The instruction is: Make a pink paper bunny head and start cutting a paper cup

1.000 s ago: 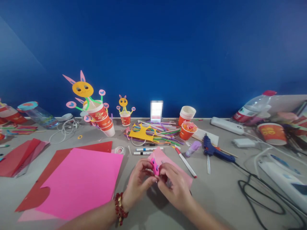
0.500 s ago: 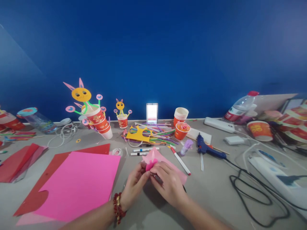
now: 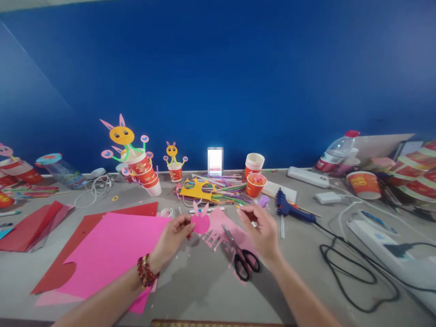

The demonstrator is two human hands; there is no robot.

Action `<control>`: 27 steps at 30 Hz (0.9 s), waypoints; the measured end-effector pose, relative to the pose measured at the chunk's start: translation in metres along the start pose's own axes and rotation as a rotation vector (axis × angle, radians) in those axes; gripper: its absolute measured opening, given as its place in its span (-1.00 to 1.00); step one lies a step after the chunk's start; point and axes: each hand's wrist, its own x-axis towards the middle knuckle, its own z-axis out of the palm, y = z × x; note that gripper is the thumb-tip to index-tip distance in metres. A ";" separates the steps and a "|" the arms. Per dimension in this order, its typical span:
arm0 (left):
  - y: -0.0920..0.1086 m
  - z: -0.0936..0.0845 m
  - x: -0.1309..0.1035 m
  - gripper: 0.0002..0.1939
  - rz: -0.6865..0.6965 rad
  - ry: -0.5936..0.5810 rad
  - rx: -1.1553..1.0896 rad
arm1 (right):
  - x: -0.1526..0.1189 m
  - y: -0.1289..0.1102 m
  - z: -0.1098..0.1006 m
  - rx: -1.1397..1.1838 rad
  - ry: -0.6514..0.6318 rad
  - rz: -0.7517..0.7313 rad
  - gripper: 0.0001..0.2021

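Observation:
My left hand point(image 3: 177, 230) pinches a bright pink paper rabbit head point(image 3: 200, 222) by its left edge. The head is a round disc with two lighter pink ears standing up from it. My right hand point(image 3: 262, 229) is raised to the right, fingers curved and apart, holding nothing that I can see. Just beyond its fingertips, the lilac glue stick point(image 3: 264, 201) is partly covered. Scissors with black handles point(image 3: 242, 261) lie across a cut-up light pink sheet point(image 3: 220, 222) between my hands.
At left lie a large pink sheet point(image 3: 112, 254) and a red sheet point(image 3: 51, 268). Behind are a yellow cut-out sheet point(image 3: 195, 190), rabbit-topped cups point(image 3: 138, 165) and pipe cleaners point(image 3: 225, 184). A blue glue gun point(image 3: 294, 211) trails a black cable point(image 3: 357, 277) on the right.
My hands have parted. The left keeps the rabbit head and has moved left; the right has let go and moved right and up. The scissors and the cut sheet now show fully.

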 end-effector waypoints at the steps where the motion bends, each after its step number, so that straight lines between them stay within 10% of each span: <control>1: -0.003 -0.002 -0.005 -0.70 -0.015 -0.019 0.040 | 0.001 0.000 -0.003 -0.005 0.043 -0.005 -0.87; 12: -0.028 -0.005 -0.056 -0.93 0.084 -0.007 0.585 | 0.006 -0.005 -0.055 0.093 0.395 0.042 -0.83; 23: -0.022 -0.009 -0.057 -0.98 0.200 -0.053 0.919 | -0.044 0.010 -0.062 -0.234 -0.322 0.130 -0.78; 27: -0.011 -0.018 -0.048 -0.65 0.310 -0.113 1.048 | -0.057 0.011 -0.050 -0.270 -0.488 0.100 -0.76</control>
